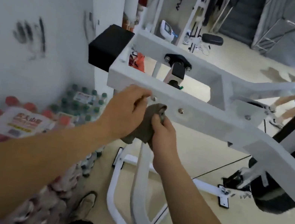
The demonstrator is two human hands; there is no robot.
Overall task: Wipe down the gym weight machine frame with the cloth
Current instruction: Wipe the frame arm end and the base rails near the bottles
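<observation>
Grey cloth [147,123] | pinched by both hands | below white frame [192,108]

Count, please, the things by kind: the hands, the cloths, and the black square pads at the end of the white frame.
Hands: 2, the left hand and the right hand
Cloths: 1, the cloth held between them
Black square pads: 1, the black pad
Total: 4
</observation>
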